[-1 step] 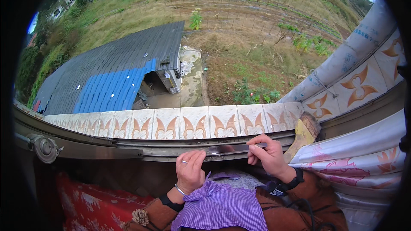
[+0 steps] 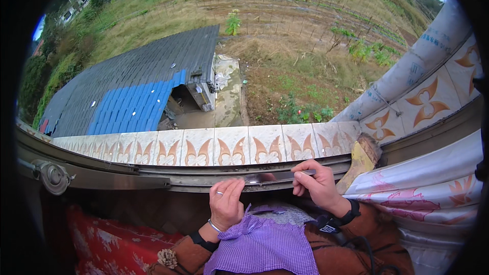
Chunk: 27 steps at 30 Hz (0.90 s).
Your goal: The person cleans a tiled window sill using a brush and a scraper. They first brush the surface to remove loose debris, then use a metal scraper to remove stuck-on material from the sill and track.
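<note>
right hand (image 2: 320, 187) pinches metal strip (image 2: 270, 177) | left hand (image 2: 227, 204) at window track (image 2: 196, 180) inner edge (grip: can't tell) | best: strip flat, pressure light

A grey-and-blue-roofed shed (image 2: 137, 81) stands at ten o'clock, a field (image 2: 275, 15) at twelve. A pale pipe (image 2: 407, 66) slants at two, a flowered curtain (image 2: 428, 188) hangs at four, and red cloth (image 2: 112, 239) shows at eight.

Grey metal strip (image 2: 277, 176), purple checked cloth (image 2: 262, 248), orange-and-white patterned tiles (image 2: 232, 145), red floral fabric (image 2: 113, 239), brown sleeves (image 2: 384, 237)
</note>
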Tool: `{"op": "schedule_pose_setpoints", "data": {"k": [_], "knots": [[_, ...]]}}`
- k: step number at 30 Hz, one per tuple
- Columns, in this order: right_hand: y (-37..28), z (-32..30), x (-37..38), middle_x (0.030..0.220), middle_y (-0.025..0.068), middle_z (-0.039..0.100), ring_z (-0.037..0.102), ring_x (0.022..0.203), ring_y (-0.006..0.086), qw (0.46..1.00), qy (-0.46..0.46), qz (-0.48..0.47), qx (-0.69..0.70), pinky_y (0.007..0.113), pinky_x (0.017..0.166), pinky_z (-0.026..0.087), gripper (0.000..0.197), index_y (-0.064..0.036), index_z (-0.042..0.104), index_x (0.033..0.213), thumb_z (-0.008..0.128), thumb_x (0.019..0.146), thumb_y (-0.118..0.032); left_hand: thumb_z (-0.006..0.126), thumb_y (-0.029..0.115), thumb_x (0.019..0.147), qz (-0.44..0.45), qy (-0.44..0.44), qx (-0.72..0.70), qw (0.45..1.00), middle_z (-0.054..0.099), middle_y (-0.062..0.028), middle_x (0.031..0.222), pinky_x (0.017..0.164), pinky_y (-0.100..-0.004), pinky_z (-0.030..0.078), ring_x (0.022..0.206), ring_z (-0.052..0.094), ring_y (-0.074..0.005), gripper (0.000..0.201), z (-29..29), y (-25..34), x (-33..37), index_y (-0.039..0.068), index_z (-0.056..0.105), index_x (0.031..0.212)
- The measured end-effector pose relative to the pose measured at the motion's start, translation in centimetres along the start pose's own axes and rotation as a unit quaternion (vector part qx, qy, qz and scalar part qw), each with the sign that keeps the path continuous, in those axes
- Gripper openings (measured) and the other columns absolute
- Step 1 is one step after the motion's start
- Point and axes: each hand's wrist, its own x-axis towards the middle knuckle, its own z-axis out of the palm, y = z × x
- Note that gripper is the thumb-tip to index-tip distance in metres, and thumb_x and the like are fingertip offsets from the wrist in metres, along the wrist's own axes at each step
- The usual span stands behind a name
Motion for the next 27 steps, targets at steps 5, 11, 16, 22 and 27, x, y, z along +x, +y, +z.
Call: {"op": "schedule_pose_setpoints", "data": {"k": [5,11,16,22,27], "knots": [[0.9,1.0,1.0,0.080,0.0076,0.065,0.066,0.063,0.0134,0.995,-0.002,0.035,0.093,0.024,0.053,0.053,0.016,0.0016,0.059,0.112,0.056,0.101,-0.009,0.057,-0.002,0.065,0.017,0.002,0.012,1.000,0.069,-0.0141,0.115,0.097,-0.0457,0.045,0.106,0.065,-0.0289,0.055,0.1,-0.1,-0.1,-0.003,0.063,0.120],[0.8,1.6,1.1,0.081,0.0077,0.065,0.067,0.064,0.0139,0.992,0.012,0.042,0.122,0.024,0.054,0.054,0.016,0.0010,0.059,0.112,0.057,0.101,-0.011,0.058,-0.001,0.066,0.046,-0.017,0.025,0.998,0.070,-0.0145,0.113,0.095,-0.0450,0.047,0.106,0.065,-0.0291,0.053,-0.5,-0.4,0.8,-0.004,0.064,0.119],[0.5,1.7,1.0,0.082,0.0092,0.066,0.067,0.065,0.0163,0.996,0.002,0.023,0.090,0.026,0.055,0.056,0.016,0.0022,0.059,0.113,0.056,0.101,-0.008,0.059,0.001,0.070,0.086,-0.049,0.037,0.994,0.070,-0.0151,0.113,0.093,-0.0439,0.048,0.105,0.066,-0.0289,0.050,-1.0,-0.7,1.4,-0.004,0.065,0.119],[0.9,1.0,1.6,0.082,0.0045,0.065,0.065,0.067,0.0105,0.997,-0.057,-0.045,0.028,0.023,0.058,0.054,0.016,-0.0010,0.062,0.112,0.057,0.102,-0.011,0.059,0.003,0.078,0.120,-0.049,0.080,0.988,0.070,-0.0163,0.118,0.092,-0.0414,0.048,0.107,0.067,-0.0282,0.039,-0.9,-0.7,0.8,-0.003,0.067,0.116],[1.1,0.5,2.1,0.081,0.0064,0.065,0.066,0.064,0.0130,0.994,-0.024,0.011,0.104,0.024,0.056,0.055,0.016,-0.0001,0.061,0.113,0.056,0.102,-0.011,0.059,0.004,0.081,0.137,-0.053,0.096,0.984,0.070,-0.0171,0.118,0.089,-0.0397,0.050,0.106,0.067,-0.0284,0.036,-1.1,-0.5,1.3,-0.005,0.067,0.115]]}}
